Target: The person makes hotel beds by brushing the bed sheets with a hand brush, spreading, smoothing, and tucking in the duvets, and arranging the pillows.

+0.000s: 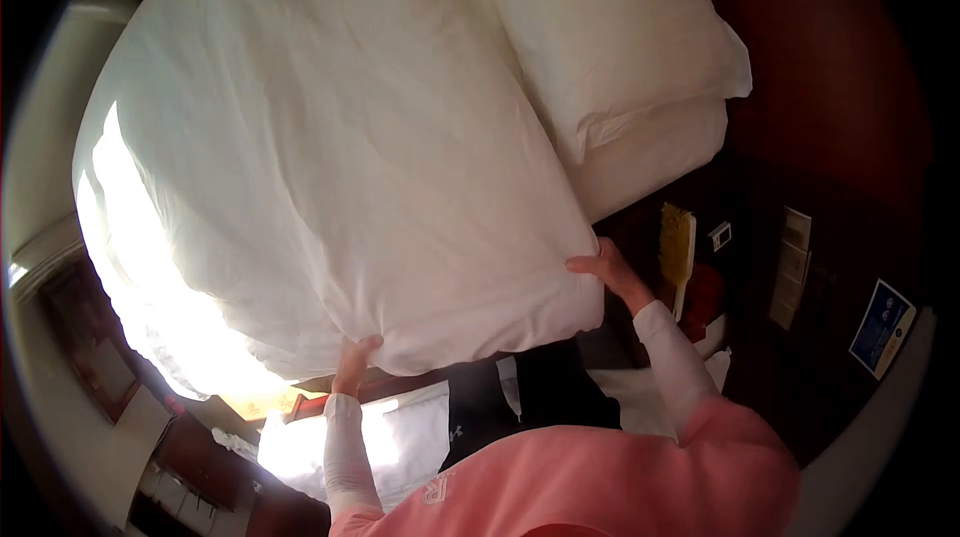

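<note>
A large white duvet is spread over the bed, with creases running along it. My left hand grips its near edge, thumb on top and the other fingers hidden beneath the cloth. At the near right corner, my right hand holds the duvet in the same way, thumb laid over the top and fingers under the edge. White pillows lie stacked at the head of the bed, to the right of the duvet.
A yellow-bristled brush with a white handle stands right of my right hand. Wall switches and a blue card are farther right. White cloth lies low beside my legs. Bright sunlight falls on the duvet's left side.
</note>
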